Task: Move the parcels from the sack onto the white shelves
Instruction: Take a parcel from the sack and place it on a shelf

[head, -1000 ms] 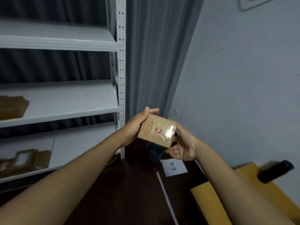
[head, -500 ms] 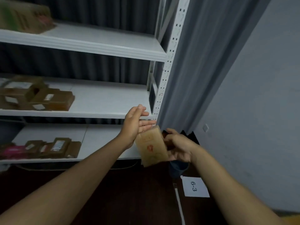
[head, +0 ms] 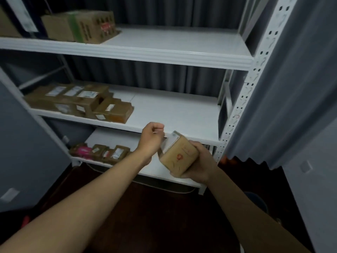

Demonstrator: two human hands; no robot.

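Observation:
A small brown cardboard parcel (head: 179, 156) with red marks and a white label on its left face is tilted in my right hand (head: 199, 164), which grips it from the right and below. My left hand (head: 151, 140) is just left of the parcel with its fingers curled, holding nothing that I can see; its edge lies by the labelled face. Both hands are in front of the white shelves, level with the middle shelf's front edge (head: 182, 133). The sack is out of view.
Several brown parcels (head: 78, 102) fill the middle shelf's left half. More parcels (head: 105, 152) lie on the lower shelf (head: 160, 170), and a larger carton (head: 82, 26) stands on the top shelf. A perforated upright (head: 242, 99) and grey curtain (head: 291, 88) stand right.
The view has swung left toward the shelves. My left hand's fingers went from straight to curled, and my right hand turned the parcel and lifted it toward the middle shelf.

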